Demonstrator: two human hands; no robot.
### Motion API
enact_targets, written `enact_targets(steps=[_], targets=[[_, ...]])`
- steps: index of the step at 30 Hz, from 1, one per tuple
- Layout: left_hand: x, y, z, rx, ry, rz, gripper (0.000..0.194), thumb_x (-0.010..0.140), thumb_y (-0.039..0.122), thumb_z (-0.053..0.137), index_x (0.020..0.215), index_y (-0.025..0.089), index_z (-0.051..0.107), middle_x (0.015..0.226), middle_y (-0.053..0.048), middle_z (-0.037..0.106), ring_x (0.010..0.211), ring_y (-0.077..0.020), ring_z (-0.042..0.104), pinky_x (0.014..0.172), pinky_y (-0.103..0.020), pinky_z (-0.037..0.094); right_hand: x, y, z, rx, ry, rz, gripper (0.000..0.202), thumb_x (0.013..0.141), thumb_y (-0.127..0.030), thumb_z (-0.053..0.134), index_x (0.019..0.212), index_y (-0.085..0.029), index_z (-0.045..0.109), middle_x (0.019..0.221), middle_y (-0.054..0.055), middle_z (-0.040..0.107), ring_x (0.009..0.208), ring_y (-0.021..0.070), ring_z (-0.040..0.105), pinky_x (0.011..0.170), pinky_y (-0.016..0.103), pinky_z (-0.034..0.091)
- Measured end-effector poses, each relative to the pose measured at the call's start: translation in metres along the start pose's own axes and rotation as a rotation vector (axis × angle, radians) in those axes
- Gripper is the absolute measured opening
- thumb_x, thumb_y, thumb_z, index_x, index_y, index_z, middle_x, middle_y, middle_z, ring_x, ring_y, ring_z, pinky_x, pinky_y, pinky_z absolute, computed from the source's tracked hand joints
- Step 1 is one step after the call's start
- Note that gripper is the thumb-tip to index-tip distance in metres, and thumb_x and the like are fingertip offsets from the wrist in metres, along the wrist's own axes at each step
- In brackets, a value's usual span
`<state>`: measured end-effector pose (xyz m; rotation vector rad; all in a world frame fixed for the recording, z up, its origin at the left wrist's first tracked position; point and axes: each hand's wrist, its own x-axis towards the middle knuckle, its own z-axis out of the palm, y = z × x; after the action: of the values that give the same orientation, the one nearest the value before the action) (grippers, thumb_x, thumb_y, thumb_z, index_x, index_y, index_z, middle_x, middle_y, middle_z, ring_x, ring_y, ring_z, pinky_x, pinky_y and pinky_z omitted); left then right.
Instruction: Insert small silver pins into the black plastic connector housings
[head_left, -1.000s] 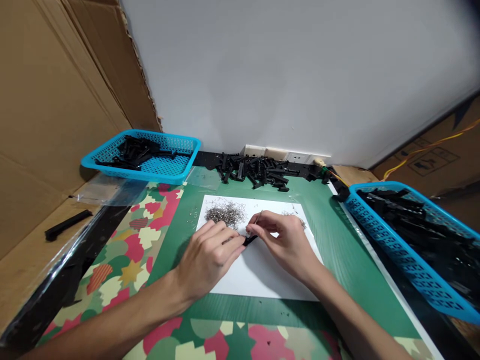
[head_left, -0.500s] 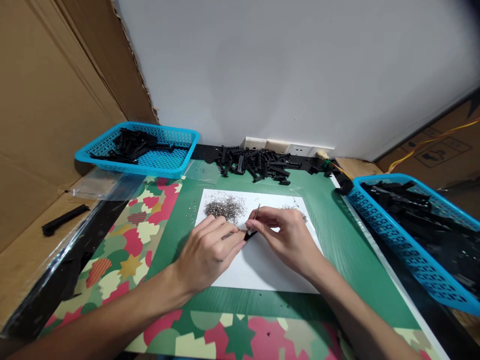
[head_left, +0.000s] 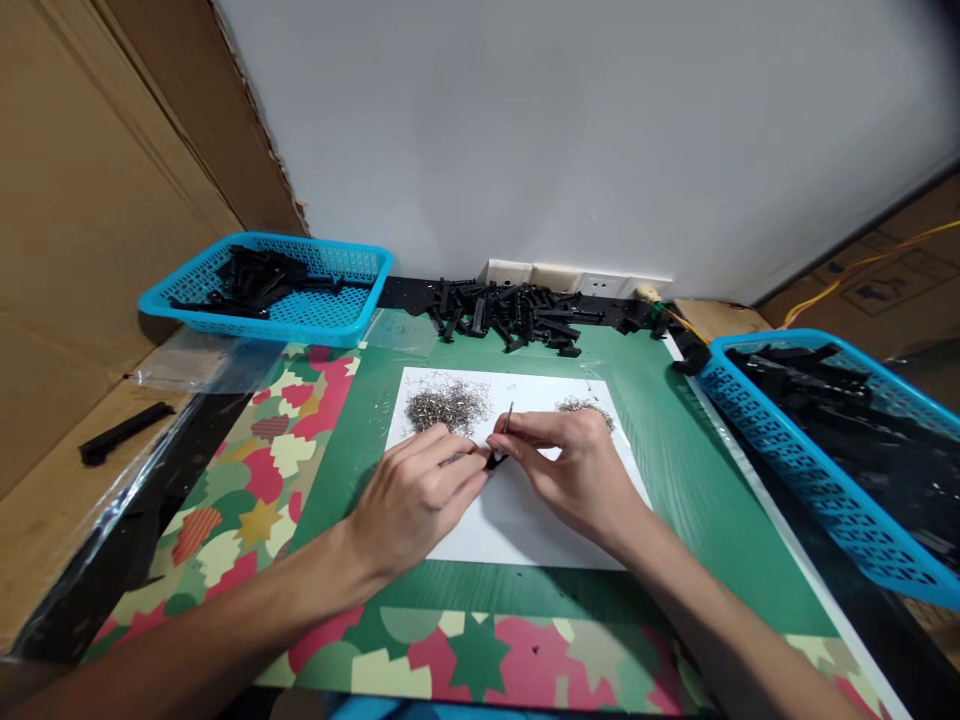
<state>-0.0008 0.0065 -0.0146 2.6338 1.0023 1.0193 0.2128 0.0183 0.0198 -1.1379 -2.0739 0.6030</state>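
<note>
My left hand [head_left: 420,490] is closed, fingertips pinching a small black plastic part [head_left: 493,461] over a white sheet of paper [head_left: 536,530]. Most of that part is hidden by the fingers. My right hand [head_left: 581,470] meets it from the right, thumb and index finger pinched around a thin metal tool [head_left: 509,414] that points upward; its lower end is covered. Just beyond the left fingers lies a heap of tiny metal pieces [head_left: 448,402], like small springs or pins. Behind the right hand, a smaller heap of metal pieces [head_left: 587,407] is partly covered.
Black plastic parts [head_left: 514,315] are piled at the wall below the sockets [head_left: 596,286]. A blue basket [head_left: 337,330] of black parts stands at the back left, another blue basket [head_left: 810,480] at the right. A single black part [head_left: 126,434] lies on cardboard at the left.
The view has shifted slightly, so the table sits a little higher in the picture. Both hands keep their pinch on the part and the tool, with only slight finger movement.
</note>
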Motion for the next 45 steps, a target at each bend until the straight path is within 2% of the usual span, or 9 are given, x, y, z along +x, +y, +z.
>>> enact_targets(steps=[7,14,19,22,25,27,30,40,45], targets=[[0.000,0.005,0.000,-0.037,0.005,-0.028,0.012,0.100,0.011,0.063,0.097,0.014,0.075,0.086,-0.006,0.076,0.076,-0.0196,0.062,0.070,-0.034,0.053,-0.007,-0.001,0.006,0.007,0.090,-0.035,0.029,0.103,-0.025,0.063,0.075,-0.019,0.070,0.063,0.000,0.066,0.053,0.0116,0.056,0.055,0.028,0.044],[0.004,0.004,-0.001,-0.015,0.082,-0.041,0.017,0.097,0.017,0.073,0.114,0.018,0.074,0.100,-0.003,0.081,0.083,-0.0201,0.068,0.076,-0.037,0.052,-0.005,-0.003,-0.001,0.286,0.224,0.169,0.020,0.100,-0.030,0.069,0.083,-0.020,0.073,0.076,0.002,0.075,0.068,0.0160,0.072,0.066,0.028,0.059],[0.006,0.004,-0.001,0.014,0.102,-0.054,0.016,0.096,0.018,0.073,0.112,0.020,0.075,0.099,-0.003,0.082,0.082,-0.0199,0.071,0.076,-0.036,0.050,-0.002,0.000,-0.005,0.415,0.272,0.241,0.017,0.101,-0.033,0.068,0.091,-0.020,0.072,0.083,0.004,0.076,0.076,0.0198,0.075,0.075,0.034,0.062],[0.006,0.002,-0.003,0.022,0.118,-0.050,0.017,0.095,0.016,0.073,0.112,0.019,0.075,0.100,-0.004,0.081,0.085,-0.0207,0.072,0.076,-0.036,0.051,-0.001,-0.001,-0.016,0.288,0.230,0.207,0.016,0.106,-0.032,0.059,0.102,-0.021,0.069,0.089,0.005,0.074,0.080,0.0189,0.070,0.075,0.034,0.056],[0.006,0.001,-0.005,0.037,0.133,-0.034,0.021,0.095,0.013,0.073,0.116,0.018,0.074,0.105,-0.005,0.082,0.089,-0.0213,0.074,0.080,-0.037,0.053,-0.001,-0.003,-0.027,0.094,0.086,0.149,0.018,0.109,-0.027,0.050,0.106,-0.023,0.067,0.098,0.005,0.071,0.083,0.0176,0.063,0.076,0.033,0.049],[0.006,0.000,-0.007,0.042,0.150,-0.011,0.024,0.094,0.012,0.074,0.118,0.017,0.073,0.107,-0.006,0.082,0.090,-0.0214,0.075,0.081,-0.037,0.054,-0.001,-0.002,-0.031,0.022,-0.024,0.128,0.017,0.108,-0.027,0.053,0.103,-0.023,0.069,0.099,0.004,0.070,0.083,0.0173,0.060,0.076,0.032,0.046],[0.006,0.001,-0.009,0.035,0.159,0.021,0.027,0.093,0.009,0.075,0.118,0.016,0.072,0.109,-0.007,0.082,0.090,-0.0219,0.075,0.081,-0.037,0.055,0.000,0.001,-0.031,-0.001,-0.104,0.110,0.014,0.105,-0.033,0.063,0.105,-0.024,0.074,0.091,0.003,0.066,0.082,0.0176,0.058,0.074,0.032,0.043],[0.006,0.000,-0.007,-0.047,0.189,0.101,0.034,0.089,0.002,0.076,0.120,0.014,0.071,0.108,-0.009,0.082,0.091,-0.0229,0.075,0.079,-0.038,0.059,-0.001,0.002,-0.025,0.084,-0.111,0.005,0.013,0.099,-0.016,0.068,0.096,-0.022,0.079,0.085,0.002,0.065,0.084,0.0177,0.060,0.074,0.031,0.046],[0.007,0.002,-0.010,-0.043,0.196,0.099,0.034,0.089,0.002,0.076,0.120,0.014,0.071,0.108,-0.010,0.082,0.092,-0.0232,0.075,0.079,-0.038,0.060,-0.002,-0.002,-0.024,0.024,-0.104,-0.041,0.012,0.101,-0.017,0.063,0.100,-0.021,0.075,0.087,0.003,0.063,0.085,0.0190,0.058,0.076,0.033,0.045]])
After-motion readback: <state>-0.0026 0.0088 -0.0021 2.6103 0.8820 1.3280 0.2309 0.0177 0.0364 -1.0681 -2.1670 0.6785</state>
